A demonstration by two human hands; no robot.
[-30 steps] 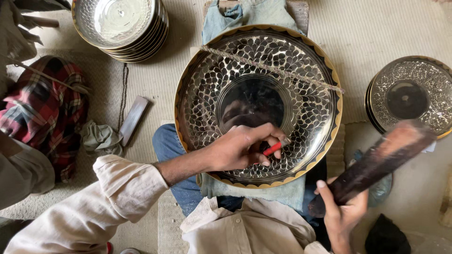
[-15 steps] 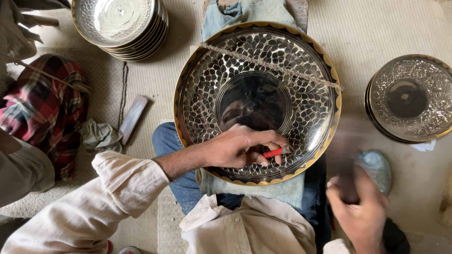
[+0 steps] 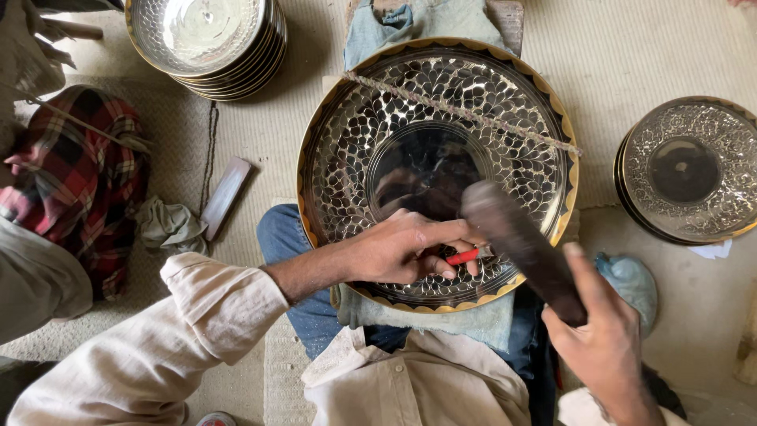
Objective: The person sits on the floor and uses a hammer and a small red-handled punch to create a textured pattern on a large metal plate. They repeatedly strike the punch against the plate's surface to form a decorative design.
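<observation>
A large round brass tray (image 3: 552,126) with an engraved leaf pattern and gold rim rests on my lap, a thin cord (image 3: 465,114) stretched across its upper part. My left hand (image 3: 402,248) lies on the tray's lower inside and pinches a small red-handled tool (image 3: 464,256) against the metal. My right hand (image 3: 603,347) grips a dark wooden mallet (image 3: 516,241) by its lower end, its head blurred just above the red tool.
A stack of metal bowls (image 3: 209,39) stands at the top left. Another engraved tray stack (image 3: 690,170) sits at the right. A flat wooden bar (image 3: 225,197) and crumpled cloth (image 3: 169,225) lie left. A person in plaid cloth (image 3: 79,173) sits at the far left.
My right hand swung the mallet down out of sight, then brought it back up and over the red tool. My left hand stayed on the tray.
</observation>
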